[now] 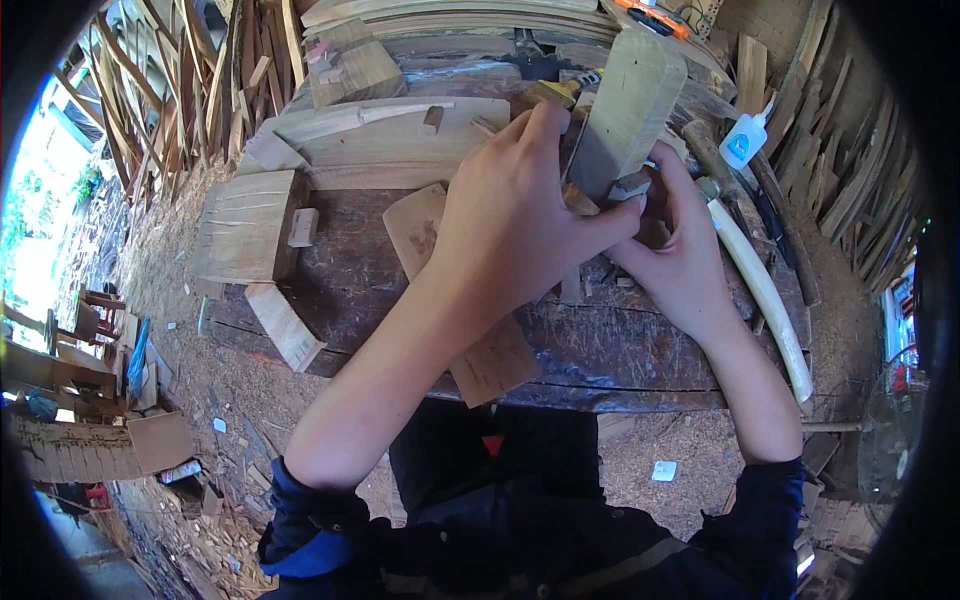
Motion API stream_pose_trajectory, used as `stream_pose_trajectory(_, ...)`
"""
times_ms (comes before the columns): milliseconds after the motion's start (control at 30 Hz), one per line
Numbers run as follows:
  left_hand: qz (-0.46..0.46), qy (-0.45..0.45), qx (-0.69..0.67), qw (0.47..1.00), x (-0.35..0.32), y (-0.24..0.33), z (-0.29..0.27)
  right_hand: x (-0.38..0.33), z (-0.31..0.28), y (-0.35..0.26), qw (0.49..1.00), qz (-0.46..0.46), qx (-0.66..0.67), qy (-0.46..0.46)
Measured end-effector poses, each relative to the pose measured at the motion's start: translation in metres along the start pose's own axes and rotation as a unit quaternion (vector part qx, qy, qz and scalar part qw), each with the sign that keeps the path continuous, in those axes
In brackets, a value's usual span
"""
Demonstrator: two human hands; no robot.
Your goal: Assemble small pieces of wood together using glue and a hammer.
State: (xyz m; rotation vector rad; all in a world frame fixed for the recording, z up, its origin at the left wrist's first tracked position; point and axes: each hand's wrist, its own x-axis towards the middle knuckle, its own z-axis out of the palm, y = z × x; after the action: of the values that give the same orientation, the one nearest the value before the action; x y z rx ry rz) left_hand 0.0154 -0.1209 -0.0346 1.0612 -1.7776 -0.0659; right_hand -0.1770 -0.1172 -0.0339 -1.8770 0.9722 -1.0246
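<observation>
A pale wooden block (632,110) stands on end, tilted a little, between my two hands over the worn workbench (640,350). My left hand (515,200) curls round the block's left side, its thumb reaching across the base toward the other hand; most of its fingertips are hidden. Closed in a pinch at the block's lower right, my right hand (685,245) has a small greyish wood piece (630,186) at its fingertips. Under my left forearm lies a flat wooden board (495,360).
A thick wood block (250,225) and a long plank (390,150) lie at the left. A white glue bottle (742,140) stands at the right, near a pale curved handle (760,290). Wood strips (215,90) lean behind; shavings cover the floor.
</observation>
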Motion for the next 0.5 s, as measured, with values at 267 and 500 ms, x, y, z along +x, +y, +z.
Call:
stream_pose_trajectory(267,-0.018,-0.011,0.000,1.000,0.0002,0.0017,-0.0009,0.0001,-0.0001,-0.0008,1.000,0.004,-0.004,0.000)
stream_pose_trajectory(500,-0.016,-0.008,-0.003,1.000,0.0002,0.0014,-0.0004,-0.0002,-0.0002,-0.0006,1.000,-0.004,-0.006,0.000)
